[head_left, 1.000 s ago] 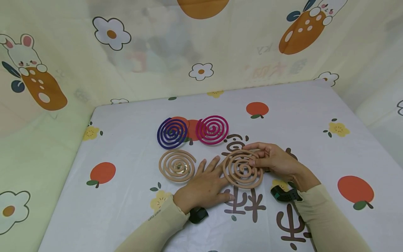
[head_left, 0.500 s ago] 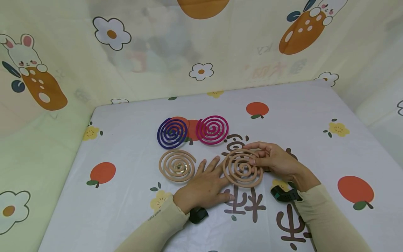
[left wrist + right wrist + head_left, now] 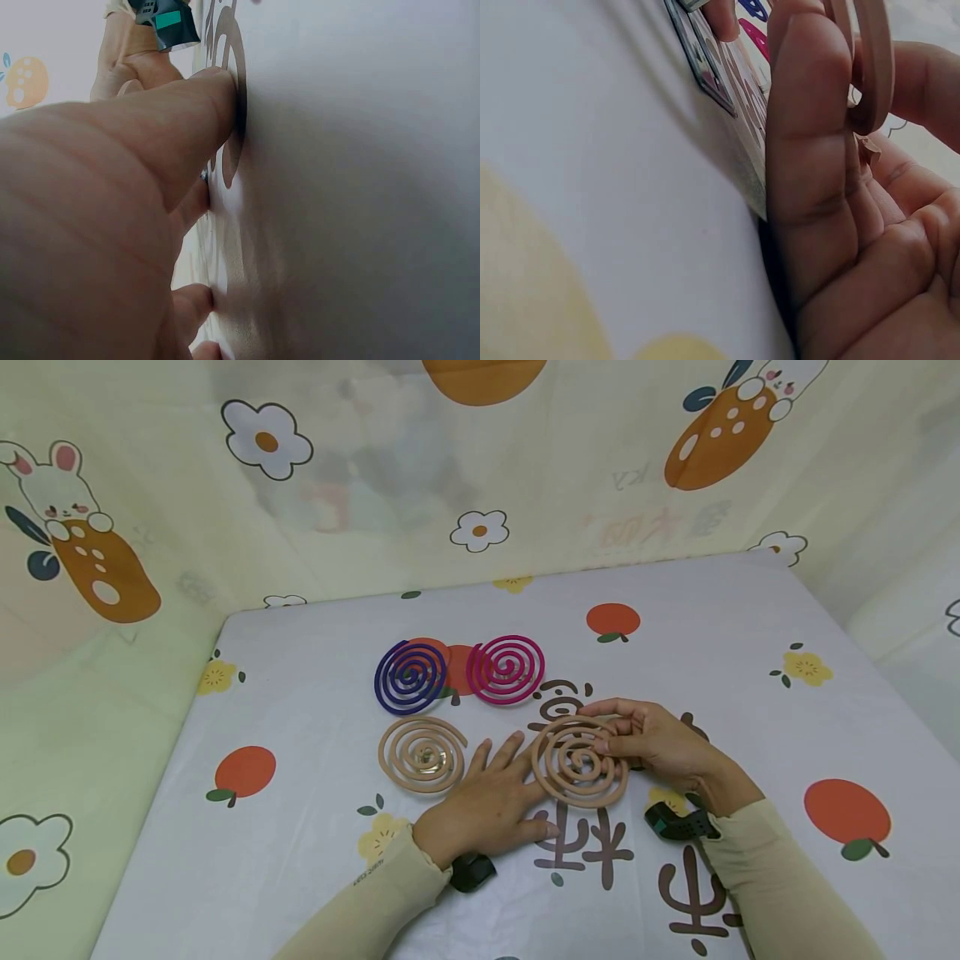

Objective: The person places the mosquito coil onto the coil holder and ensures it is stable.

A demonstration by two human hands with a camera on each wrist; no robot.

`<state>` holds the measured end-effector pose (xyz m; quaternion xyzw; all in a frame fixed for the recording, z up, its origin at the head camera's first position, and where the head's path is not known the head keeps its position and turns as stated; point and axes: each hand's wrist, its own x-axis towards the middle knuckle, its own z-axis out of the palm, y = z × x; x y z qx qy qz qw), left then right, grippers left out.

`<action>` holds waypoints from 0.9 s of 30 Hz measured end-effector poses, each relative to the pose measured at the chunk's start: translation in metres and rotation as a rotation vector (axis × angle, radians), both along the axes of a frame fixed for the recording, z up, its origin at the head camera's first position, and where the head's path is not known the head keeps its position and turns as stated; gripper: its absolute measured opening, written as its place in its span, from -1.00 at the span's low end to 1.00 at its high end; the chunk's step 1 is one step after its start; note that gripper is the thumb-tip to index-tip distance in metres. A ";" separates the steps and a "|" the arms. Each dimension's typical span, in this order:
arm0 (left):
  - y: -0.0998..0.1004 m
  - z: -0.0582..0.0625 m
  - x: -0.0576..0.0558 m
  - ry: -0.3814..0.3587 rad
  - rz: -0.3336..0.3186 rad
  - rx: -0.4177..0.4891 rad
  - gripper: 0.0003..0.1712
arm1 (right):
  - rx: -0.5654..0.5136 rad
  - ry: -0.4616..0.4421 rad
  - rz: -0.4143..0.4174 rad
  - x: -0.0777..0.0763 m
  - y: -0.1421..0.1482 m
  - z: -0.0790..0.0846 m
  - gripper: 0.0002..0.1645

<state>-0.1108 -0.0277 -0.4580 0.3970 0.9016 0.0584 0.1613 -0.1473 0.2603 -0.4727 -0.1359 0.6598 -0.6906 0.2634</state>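
Observation:
In the head view my right hand (image 3: 660,742) pinches the edge of a tan mosquito coil (image 3: 558,792) between thumb and fingers. The same coil (image 3: 877,67) shows edge-on in the right wrist view. My left hand (image 3: 483,803) lies palm down on the cloth, fingers spread, and some fingertips pass under or behind the held coil. A flat, shiny, dark-edged piece (image 3: 701,64) lies by a left fingertip in the right wrist view; its full shape is hidden. Left of the left hand is another tan mosquito coil (image 3: 390,768) with a small metal stand (image 3: 432,761) at its centre.
Behind the tan coils lie a dark blue mosquito coil (image 3: 382,681) and a pink one (image 3: 538,672). They rest on a white tablecloth (image 3: 300,693) printed with fruit, flowers and brown characters. A patterned curtain (image 3: 375,510) rises beyond the back edge.
The coil in my right hand has shifted very slightly, its near edge lifting and then dropping a little. Both hands hold nearly the same positions, and the other coils are still.

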 end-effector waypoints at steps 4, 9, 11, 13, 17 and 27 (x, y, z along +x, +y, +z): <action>0.000 0.000 0.000 -0.001 0.001 -0.003 -0.16 | 0.000 0.002 0.007 0.000 0.000 0.000 -0.39; 0.001 -0.001 0.000 0.008 0.001 -0.003 -0.16 | -0.002 0.007 0.010 0.000 0.000 -0.001 -0.38; 0.001 -0.001 0.000 0.014 0.002 -0.003 -0.16 | -0.003 0.013 0.013 0.000 0.000 -0.001 -0.37; 0.001 -0.002 0.000 0.021 0.001 -0.004 -0.16 | -0.003 0.017 0.015 0.000 0.000 -0.001 -0.36; 0.001 -0.002 0.000 0.023 0.002 -0.004 -0.16 | 0.000 0.019 0.017 0.000 0.000 -0.001 -0.35; 0.000 -0.003 -0.001 0.013 0.002 -0.002 -0.16 | -0.006 0.025 0.031 -0.001 0.001 -0.002 -0.35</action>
